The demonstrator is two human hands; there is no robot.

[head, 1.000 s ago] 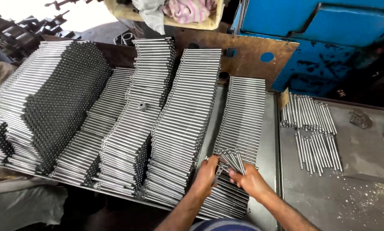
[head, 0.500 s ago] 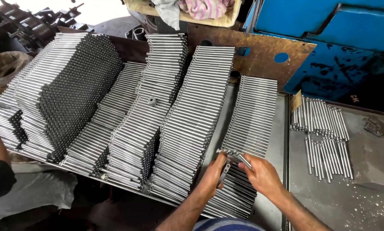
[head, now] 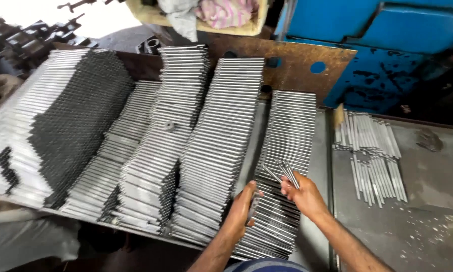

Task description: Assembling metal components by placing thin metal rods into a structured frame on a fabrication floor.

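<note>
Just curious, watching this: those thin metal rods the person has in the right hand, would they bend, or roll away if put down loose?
Probably stiff: the thin metal rods stick out straight from the right hand with no sag. They look round and smooth, so loose ones would likely roll or slip; the stack below lies in tight rows. Likely heavy for their thinness, being metal.

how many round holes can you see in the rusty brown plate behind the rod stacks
2. One round hole is near the right end of the rusty plate; the other hole sits left of it, just above the rod stacks. The stacks may hide more.
</note>
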